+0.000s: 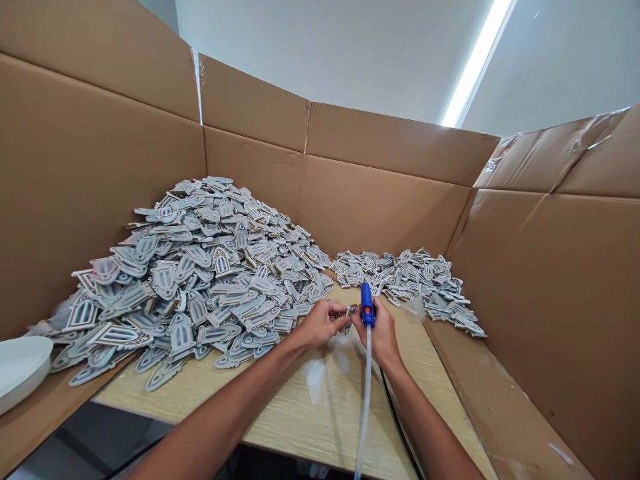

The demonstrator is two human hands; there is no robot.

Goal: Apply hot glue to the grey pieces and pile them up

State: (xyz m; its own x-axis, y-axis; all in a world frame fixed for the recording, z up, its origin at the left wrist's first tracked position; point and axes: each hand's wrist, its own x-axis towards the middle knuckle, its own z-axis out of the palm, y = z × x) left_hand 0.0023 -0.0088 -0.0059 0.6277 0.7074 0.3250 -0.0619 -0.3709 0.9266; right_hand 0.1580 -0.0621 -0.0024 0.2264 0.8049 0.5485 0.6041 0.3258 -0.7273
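Note:
My right hand (384,331) is wrapped round a blue glue gun (367,307), its nozzle pointing away from me. A long translucent glue stick (367,400) sticks out of its back end. Close beside it, my left hand (324,323) pinches a small window-shaped piece (350,311) between thumb and fingers. The right fingertips come close to that piece; whether they touch it I cannot tell. Left of my hands rises a big pile of grey and white window-shaped pieces (220,267). A smaller pile of similar pieces (410,277) lies beyond my right hand.
Tall cardboard walls (380,207) enclose the wooden table (280,407) at the back and sides. A white bowl (23,367) stands at the left edge. A black cord (395,417) runs beneath my right forearm. Cardboard (495,387) lies along the table's right side.

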